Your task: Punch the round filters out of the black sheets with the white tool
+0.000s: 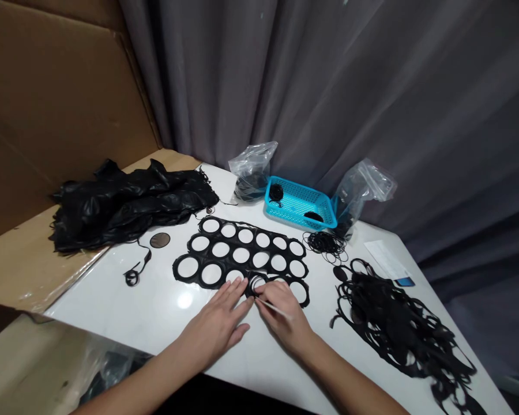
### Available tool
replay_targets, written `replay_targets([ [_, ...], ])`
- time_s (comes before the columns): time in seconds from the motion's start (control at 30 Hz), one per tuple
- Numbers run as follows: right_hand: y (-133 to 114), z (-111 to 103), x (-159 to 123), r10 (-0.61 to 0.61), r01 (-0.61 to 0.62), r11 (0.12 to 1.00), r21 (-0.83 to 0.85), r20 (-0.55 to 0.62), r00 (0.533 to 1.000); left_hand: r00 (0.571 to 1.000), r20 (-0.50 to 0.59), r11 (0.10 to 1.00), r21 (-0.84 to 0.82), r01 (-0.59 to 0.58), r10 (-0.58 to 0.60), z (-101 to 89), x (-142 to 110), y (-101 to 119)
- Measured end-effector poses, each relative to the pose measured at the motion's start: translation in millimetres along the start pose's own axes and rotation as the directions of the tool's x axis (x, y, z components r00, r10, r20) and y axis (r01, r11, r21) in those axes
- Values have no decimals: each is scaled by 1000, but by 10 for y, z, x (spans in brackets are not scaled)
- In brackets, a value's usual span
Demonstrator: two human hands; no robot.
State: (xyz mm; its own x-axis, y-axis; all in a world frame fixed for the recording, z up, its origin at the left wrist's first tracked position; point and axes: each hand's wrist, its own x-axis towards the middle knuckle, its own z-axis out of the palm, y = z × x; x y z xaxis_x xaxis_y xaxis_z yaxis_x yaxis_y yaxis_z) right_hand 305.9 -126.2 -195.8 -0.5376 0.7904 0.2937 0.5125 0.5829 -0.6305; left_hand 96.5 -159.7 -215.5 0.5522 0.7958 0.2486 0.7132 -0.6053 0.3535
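Over there, the black sheet with round openings [231, 241] is lying at the middle of the frame, its long axis running left to right and dipping slightly rightward. It is sitting just above both hands. The left hand [211, 328] is spreading its fingers over the lower edge, thumb standing apart. The right hand [288, 320] is pinching a thin pale stick [277, 310] that is slanting down to the right. At lower centre, thin black curves [251, 283] are lying between both sets of fingertips, neither hand being clearly nearer.
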Motion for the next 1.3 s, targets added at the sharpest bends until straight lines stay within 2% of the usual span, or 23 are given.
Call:
replay_targets([
  [0.07, 11, -7, -5, -137, 144, 982, -120, 63, 989, 1000, -1, 1000, 3, -4, 4, 3, 4, -5],
  [0.13, 100, -76, 50, -176, 189, 958, -218, 77, 981, 1000, 5, 1000, 17, -5, 5, -3, 8, -4],
  [0.17, 181, -139, 100, -153, 156, 951, -267, 34, 988, 1000, 9, 1000, 26, -6, 6, -9, 10, -3],
  [0.23, 396, -315, 225, -48, -1, 934, -358, -129, 990, 1000, 19, 999, 38, -9, 8, -26, 16, 3],
  [0.3, 617, -513, 350, 73, -195, 896, -400, -302, 951, 1000, 30, 999, 42, -10, 9, -47, 22, 10],
  [0.37, 754, -661, 446, 185, -336, 880, -336, -409, 894, 999, 45, 999, 49, -10, 8, -70, 27, 14],
  [0.43, 756, -703, 506, 297, -403, 897, -182, -427, 854, 998, 55, 998, 59, -18, 15, -92, 20, 13],
  [0.5, 634, -626, 537, 395, -422, 907, 0, -352, 848, 998, 43, 997, 70, -41, 39, -113, -10, 5],
  [0.57, 439, -460, 548, 441, -418, 897, 143, -229, 868, 999, -6, 995, 92, -47, 47, -131, -68, -12],
  [0.7, 47, -80, 514, 366, -349, 890, 292, -5, 930, 989, -148, 982, 178, 57, -30, -147, -233, -68],
  [0.8, -121, 106, 457, 288, -302, 903, 305, 91, 953, 981, -183, 974, 203, 98, -61, -147, -321, -103],
  [0.93, -176, 208, 415, 257, -273, 915, 296, 92, 962, 986, -155, 974, 203, 101, -70, -151, -344, -106],
  [1.17, -178, 244, 437, 216, -232, 929, 288, 86, 973, 988, -128, 971, 207, 117, -92, -153, -324, -85],
  [1.3, -182, 246, 415, 142, -153, 966, 208, 64, 988, 986, -126, 977, 171, 127, -106, -153, -323, -87],
])
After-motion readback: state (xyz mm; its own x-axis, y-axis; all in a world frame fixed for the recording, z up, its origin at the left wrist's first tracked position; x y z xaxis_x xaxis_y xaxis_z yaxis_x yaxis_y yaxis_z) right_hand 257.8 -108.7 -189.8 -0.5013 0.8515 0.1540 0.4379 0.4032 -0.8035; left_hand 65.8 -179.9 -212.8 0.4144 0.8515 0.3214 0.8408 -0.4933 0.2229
